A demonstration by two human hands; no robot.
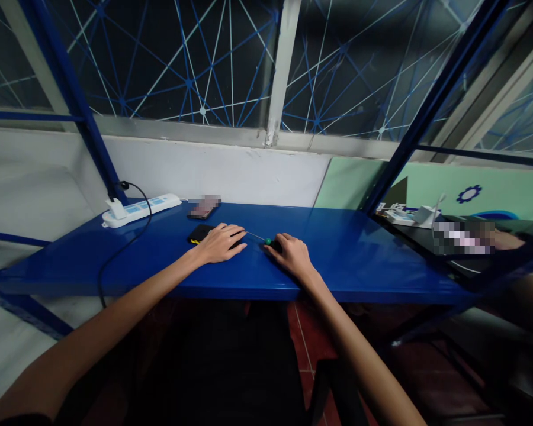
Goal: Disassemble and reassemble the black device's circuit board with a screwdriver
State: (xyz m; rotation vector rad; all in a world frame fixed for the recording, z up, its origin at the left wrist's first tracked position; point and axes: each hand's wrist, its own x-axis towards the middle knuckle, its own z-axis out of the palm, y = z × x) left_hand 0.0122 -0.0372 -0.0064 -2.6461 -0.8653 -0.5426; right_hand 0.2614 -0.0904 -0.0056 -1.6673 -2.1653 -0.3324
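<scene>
My left hand lies flat on a small black device with a yellow edge, fingers stretched out over it on the blue table. My right hand is curled around the green handle of a thin screwdriver. The screwdriver's metal shaft points left toward the device under my left hand. Much of the device is hidden by my left hand.
A white power strip with a plugged-in adapter and a black cable lies at the table's back left. A blurred flat object sits behind the device. At the right, a second bench carries white items.
</scene>
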